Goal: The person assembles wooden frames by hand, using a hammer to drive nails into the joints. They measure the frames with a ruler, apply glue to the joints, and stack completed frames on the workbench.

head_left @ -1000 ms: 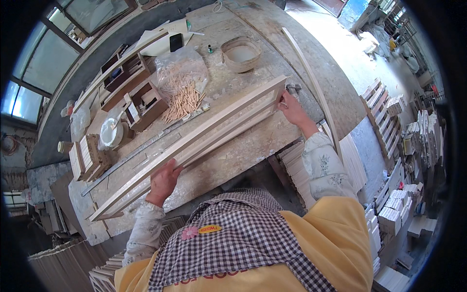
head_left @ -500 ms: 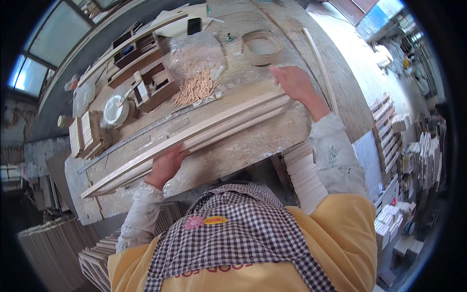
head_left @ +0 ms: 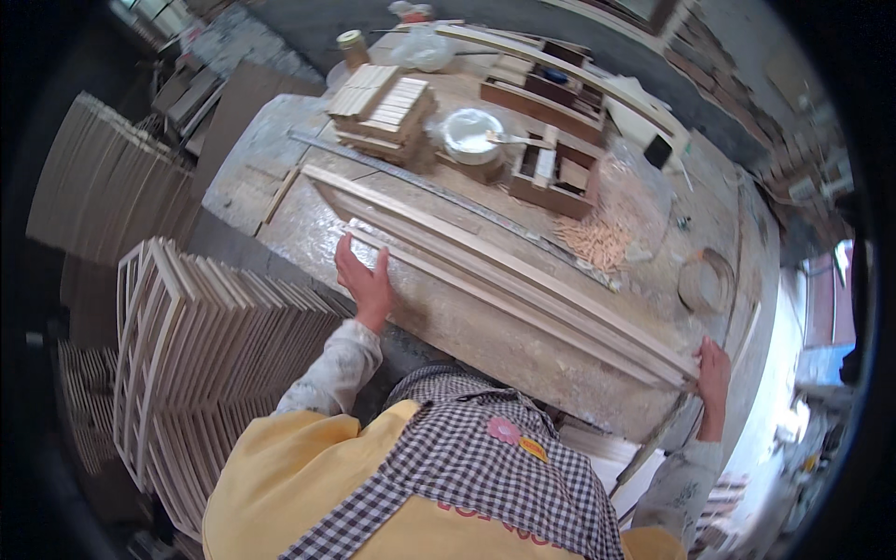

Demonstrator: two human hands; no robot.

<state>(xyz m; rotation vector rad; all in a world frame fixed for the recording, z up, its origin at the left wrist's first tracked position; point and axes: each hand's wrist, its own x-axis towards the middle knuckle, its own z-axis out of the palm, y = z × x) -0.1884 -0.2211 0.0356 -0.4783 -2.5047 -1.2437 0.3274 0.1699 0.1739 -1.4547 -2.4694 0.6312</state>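
Observation:
A long, narrow frame of pale wooden slats (head_left: 504,264) lies across the workbench, slanting from upper left to lower right. At the near slat's left end is my left hand (head_left: 365,283), its thumb and fingers apart, fingertips against or just beside the wood. My right hand (head_left: 713,381) is closed around the frame's right end, its fingers bent at the corner. That grip is partly hidden by the slats. Beyond the frame, a metal straightedge (head_left: 420,183) lies nearly parallel to it.
Past the straightedge stand stacked wood blocks (head_left: 392,107), a white glue tub (head_left: 471,135) with a brush, wooden boxes (head_left: 551,196), a heap of dowels (head_left: 593,245) and a tape roll (head_left: 707,282). Many assembled frames (head_left: 215,327) are stacked at left, below the bench.
My view has turned left, bringing the stacked frames into sight. My left hand has shifted from mid-slat to the left end, fingers spread. My right hand, raised before, has come down onto the right end.

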